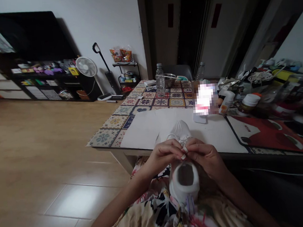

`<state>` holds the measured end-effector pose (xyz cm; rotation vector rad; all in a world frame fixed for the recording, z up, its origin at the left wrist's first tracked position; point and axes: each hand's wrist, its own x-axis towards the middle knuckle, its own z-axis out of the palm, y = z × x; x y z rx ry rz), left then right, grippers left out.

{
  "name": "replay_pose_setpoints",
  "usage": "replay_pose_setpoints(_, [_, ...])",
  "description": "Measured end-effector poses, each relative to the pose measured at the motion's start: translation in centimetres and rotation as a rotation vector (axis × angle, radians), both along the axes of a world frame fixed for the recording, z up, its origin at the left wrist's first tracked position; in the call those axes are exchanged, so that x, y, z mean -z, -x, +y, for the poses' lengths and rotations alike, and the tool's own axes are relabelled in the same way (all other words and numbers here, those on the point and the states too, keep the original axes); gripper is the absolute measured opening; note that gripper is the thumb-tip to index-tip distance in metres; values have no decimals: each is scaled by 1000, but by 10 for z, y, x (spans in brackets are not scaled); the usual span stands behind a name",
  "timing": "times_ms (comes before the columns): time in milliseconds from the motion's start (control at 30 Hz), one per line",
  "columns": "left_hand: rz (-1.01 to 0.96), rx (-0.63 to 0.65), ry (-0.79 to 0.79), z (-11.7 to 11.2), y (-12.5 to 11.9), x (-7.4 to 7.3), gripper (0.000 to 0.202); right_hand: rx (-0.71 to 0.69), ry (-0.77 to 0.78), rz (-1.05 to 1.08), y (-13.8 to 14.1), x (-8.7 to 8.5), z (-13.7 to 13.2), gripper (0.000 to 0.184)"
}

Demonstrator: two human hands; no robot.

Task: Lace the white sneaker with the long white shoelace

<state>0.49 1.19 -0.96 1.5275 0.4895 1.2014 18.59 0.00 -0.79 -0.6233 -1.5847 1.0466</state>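
Note:
A white lace-up shoe [184, 191] rests on my lap, its heel toward me and its toe at the table's edge. My left hand [170, 152] pinches a white shoelace [185, 149] above the shoe's tongue area. From the other side my right hand [200, 155] also has its fingers closed on the lace, and the fingertips of both hands nearly meet. Laces run in loops over the front of the shoe. Both hands cover part of the shoe's middle. A patterned floral garment [141, 219] lies under the shoe.
Ahead stands a table with a tile-patterned cover [108, 131] and a white sheet [139, 128]. A lit phone [205, 98] is propped on a stand [200, 118]. A plastic bottle [160, 81], a metal bowl [169, 80], a white-capped jar [250, 103] and a red mat [273, 132] are on it.

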Motion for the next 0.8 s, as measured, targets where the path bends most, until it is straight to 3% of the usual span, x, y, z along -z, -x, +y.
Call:
replay_pose_setpoints(167, [-100, -17, 171, -3, -3, -1, 29, 155, -77, -83, 2, -1, -7, 14])
replay_pose_setpoints(400, [-80, -110, 76, -8, -5, -4, 25, 209, -218, -292, 1, -12, -18, 3])
replay_pose_setpoints(533, [18, -98, 105, -8, -3, 0, 35, 242, -218, -243, 4, -6, -17, 10])
replay_pose_setpoints(667, [38, -34, 183, -6, -3, 4, 39, 321, -149, -148, 7, 1, -16, 6])
replay_pose_setpoints(800, [-17, -69, 235, -7, -5, 2, 41, 305, -334, -342, 2, -7, -16, 11])
